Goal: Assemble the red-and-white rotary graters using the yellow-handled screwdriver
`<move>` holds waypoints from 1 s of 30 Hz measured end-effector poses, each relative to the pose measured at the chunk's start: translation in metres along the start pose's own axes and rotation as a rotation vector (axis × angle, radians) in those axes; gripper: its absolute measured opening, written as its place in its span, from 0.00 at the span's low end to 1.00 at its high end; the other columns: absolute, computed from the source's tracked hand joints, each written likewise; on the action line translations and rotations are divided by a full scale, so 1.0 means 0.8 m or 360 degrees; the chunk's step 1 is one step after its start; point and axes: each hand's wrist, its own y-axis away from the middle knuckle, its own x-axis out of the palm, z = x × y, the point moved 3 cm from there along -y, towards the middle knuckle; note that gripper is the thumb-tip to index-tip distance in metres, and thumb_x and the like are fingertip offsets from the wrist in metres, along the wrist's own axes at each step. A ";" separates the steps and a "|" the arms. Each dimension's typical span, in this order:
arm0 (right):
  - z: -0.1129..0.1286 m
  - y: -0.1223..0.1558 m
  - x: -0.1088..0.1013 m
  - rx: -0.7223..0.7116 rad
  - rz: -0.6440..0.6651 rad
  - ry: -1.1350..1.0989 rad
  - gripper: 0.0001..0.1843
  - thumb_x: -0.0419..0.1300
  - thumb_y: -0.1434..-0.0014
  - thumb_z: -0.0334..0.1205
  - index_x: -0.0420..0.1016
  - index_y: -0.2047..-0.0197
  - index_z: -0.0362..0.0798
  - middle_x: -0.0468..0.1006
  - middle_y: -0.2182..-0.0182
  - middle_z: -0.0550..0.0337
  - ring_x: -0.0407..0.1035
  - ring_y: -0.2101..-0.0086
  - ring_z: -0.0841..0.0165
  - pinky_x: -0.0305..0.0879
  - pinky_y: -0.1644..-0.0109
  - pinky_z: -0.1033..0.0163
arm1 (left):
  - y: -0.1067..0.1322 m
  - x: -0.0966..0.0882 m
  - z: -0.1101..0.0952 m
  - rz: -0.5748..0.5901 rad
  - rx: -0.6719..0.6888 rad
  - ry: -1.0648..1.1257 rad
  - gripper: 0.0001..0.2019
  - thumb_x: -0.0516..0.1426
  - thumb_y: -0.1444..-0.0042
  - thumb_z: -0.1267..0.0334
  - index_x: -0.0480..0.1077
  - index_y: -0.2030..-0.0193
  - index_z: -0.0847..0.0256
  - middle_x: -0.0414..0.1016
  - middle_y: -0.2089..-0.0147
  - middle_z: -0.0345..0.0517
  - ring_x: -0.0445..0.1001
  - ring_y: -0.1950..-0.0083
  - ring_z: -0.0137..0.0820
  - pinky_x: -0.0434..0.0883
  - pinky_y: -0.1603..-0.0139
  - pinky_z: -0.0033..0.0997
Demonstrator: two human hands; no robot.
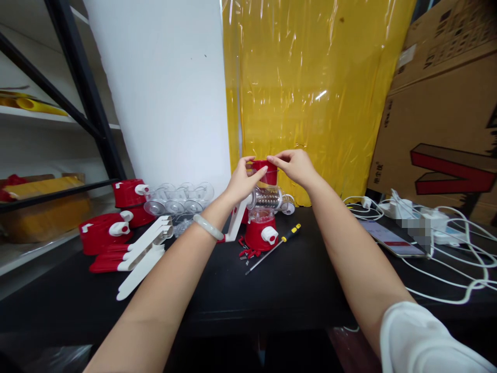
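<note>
The left hand (241, 181) is holding the red, cup-like plastic top piece (270, 177) in a narrow grip, its thumb lying across the front and its fingers reaching round to the far side. The right hand (298, 167) is pinching the rim of the same piece from the right, its grip narrow too. So the top piece is sitting between the two grips, touching both, directly above the clear housing with the perforated metal drum (267, 198). Below the drum, the red plastic base with a white knob (258, 235) is standing upright on the black worktop (295, 290). A white crank arm (236, 223) is hanging down at the left side, just beyond the left wrist, which is wearing a pale bangle (208, 227).

Beside the base, a screwdriver with a yellow and black handle (290, 233) is lying at a slant, its tip pointing towards the person, near some small red parts (252, 253) (too small to make out singly). To the left, white crank arms with red handles (137, 251) are lying in a group, with more red bases (101, 235) and clear plastic parts (176, 199) standing behind them. Well to the right, a phone (392, 238) is lying among white cables (462, 300).
</note>
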 end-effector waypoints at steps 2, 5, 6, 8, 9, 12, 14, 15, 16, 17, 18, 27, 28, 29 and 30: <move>0.000 0.000 0.000 0.0005 0.0028 0.0003 0.25 0.61 0.45 0.60 0.84 0.64 0.45 0.83 0.68 0.50 0.74 0.67 0.65 0.66 0.62 0.61 | -0.001 0.000 0.002 -0.0005 0.0007 -0.0005 0.24 0.62 0.45 0.57 0.61 0.45 0.62 0.69 0.44 0.57 0.75 0.51 0.35 0.74 0.51 0.40; 0.000 0.000 0.000 0.0006 0.0052 -0.0006 0.24 0.61 0.45 0.60 0.84 0.65 0.45 0.83 0.67 0.50 0.74 0.67 0.65 0.66 0.62 0.61 | 0.000 -0.001 0.002 -0.0007 0.0005 -0.0016 0.24 0.62 0.45 0.57 0.61 0.46 0.63 0.68 0.44 0.58 0.74 0.51 0.35 0.73 0.50 0.39; 0.000 0.000 0.000 0.0007 0.0053 -0.0009 0.24 0.61 0.45 0.60 0.84 0.65 0.46 0.83 0.67 0.50 0.74 0.67 0.65 0.66 0.62 0.61 | 0.000 -0.001 0.001 -0.0007 0.0003 -0.0018 0.24 0.62 0.45 0.57 0.61 0.46 0.63 0.68 0.43 0.58 0.74 0.51 0.35 0.73 0.50 0.39; 0.000 0.000 0.000 0.0015 0.0056 -0.0011 0.24 0.61 0.46 0.60 0.84 0.65 0.46 0.83 0.68 0.51 0.74 0.68 0.65 0.67 0.62 0.60 | 0.001 -0.001 0.001 -0.0006 -0.0002 -0.0016 0.24 0.62 0.45 0.57 0.62 0.46 0.63 0.68 0.43 0.58 0.74 0.51 0.35 0.73 0.50 0.39; 0.000 0.000 0.000 0.0020 0.0059 -0.0011 0.24 0.61 0.46 0.60 0.84 0.65 0.46 0.83 0.68 0.51 0.74 0.68 0.65 0.67 0.62 0.61 | 0.001 -0.001 0.001 -0.0006 -0.0001 -0.0014 0.23 0.62 0.45 0.57 0.62 0.46 0.63 0.68 0.43 0.58 0.74 0.51 0.35 0.73 0.50 0.40; 0.000 0.001 0.000 0.0036 0.0072 -0.0012 0.25 0.61 0.46 0.61 0.83 0.65 0.45 0.83 0.68 0.51 0.74 0.68 0.65 0.66 0.62 0.61 | 0.000 -0.001 0.002 -0.0010 0.0012 -0.0022 0.23 0.62 0.45 0.57 0.62 0.46 0.63 0.69 0.43 0.58 0.74 0.51 0.35 0.73 0.50 0.40; 0.000 0.001 -0.001 0.0038 0.0086 -0.0019 0.26 0.61 0.47 0.61 0.83 0.65 0.45 0.83 0.68 0.51 0.74 0.68 0.65 0.66 0.63 0.61 | -0.001 -0.001 0.002 -0.0013 0.0023 -0.0036 0.23 0.62 0.45 0.57 0.62 0.47 0.63 0.69 0.43 0.58 0.74 0.51 0.35 0.73 0.50 0.40; 0.000 0.001 -0.001 0.0037 0.0094 -0.0022 0.26 0.62 0.47 0.61 0.83 0.65 0.45 0.83 0.68 0.51 0.74 0.68 0.65 0.66 0.63 0.61 | -0.001 -0.001 0.002 -0.0012 0.0025 -0.0042 0.23 0.62 0.45 0.57 0.62 0.47 0.64 0.69 0.43 0.58 0.74 0.51 0.35 0.73 0.50 0.40; 0.000 0.001 -0.001 0.0036 0.0101 -0.0023 0.26 0.62 0.47 0.61 0.83 0.65 0.45 0.83 0.69 0.51 0.74 0.68 0.65 0.66 0.63 0.61 | -0.001 -0.001 0.002 -0.0010 0.0026 -0.0045 0.23 0.62 0.45 0.57 0.62 0.47 0.64 0.69 0.43 0.58 0.74 0.51 0.36 0.73 0.50 0.40; 0.000 0.001 -0.001 0.0035 0.0105 -0.0024 0.26 0.62 0.47 0.61 0.83 0.66 0.45 0.83 0.69 0.51 0.74 0.68 0.65 0.66 0.63 0.61 | 0.000 -0.001 0.002 -0.0009 0.0024 -0.0046 0.23 0.62 0.45 0.57 0.62 0.47 0.64 0.69 0.43 0.59 0.74 0.51 0.36 0.73 0.50 0.40; -0.001 0.001 -0.001 0.0035 0.0108 -0.0025 0.26 0.62 0.47 0.61 0.83 0.66 0.45 0.83 0.69 0.51 0.74 0.68 0.65 0.66 0.63 0.61 | 0.000 -0.001 0.001 -0.0009 0.0021 -0.0047 0.23 0.62 0.45 0.57 0.62 0.47 0.64 0.69 0.43 0.59 0.75 0.51 0.36 0.73 0.50 0.40; -0.002 0.000 -0.001 0.0041 0.0135 -0.0029 0.26 0.62 0.48 0.62 0.83 0.67 0.46 0.83 0.69 0.51 0.74 0.68 0.65 0.67 0.64 0.60 | 0.001 -0.001 0.000 0.0004 0.0003 -0.0027 0.24 0.62 0.45 0.57 0.62 0.46 0.64 0.68 0.42 0.60 0.75 0.50 0.36 0.73 0.50 0.40; -0.002 0.000 -0.001 0.0040 0.0138 -0.0028 0.26 0.62 0.48 0.63 0.83 0.67 0.46 0.83 0.69 0.51 0.74 0.68 0.65 0.67 0.64 0.60 | 0.001 -0.001 0.000 0.0004 -0.0001 -0.0030 0.24 0.62 0.45 0.57 0.62 0.46 0.64 0.68 0.42 0.60 0.75 0.50 0.36 0.73 0.50 0.40; -0.002 0.000 -0.001 0.0037 0.0140 -0.0024 0.26 0.62 0.48 0.63 0.83 0.67 0.46 0.82 0.70 0.51 0.74 0.68 0.65 0.67 0.64 0.60 | 0.001 -0.001 -0.001 0.0004 -0.0004 -0.0033 0.24 0.62 0.45 0.57 0.62 0.46 0.65 0.68 0.42 0.60 0.75 0.50 0.36 0.73 0.50 0.40; -0.002 0.000 -0.001 0.0035 0.0140 -0.0020 0.26 0.62 0.48 0.63 0.83 0.67 0.47 0.82 0.70 0.51 0.74 0.68 0.65 0.67 0.64 0.60 | 0.002 -0.001 -0.002 0.0004 -0.0006 -0.0034 0.24 0.62 0.45 0.57 0.62 0.46 0.65 0.68 0.42 0.61 0.74 0.50 0.36 0.73 0.50 0.40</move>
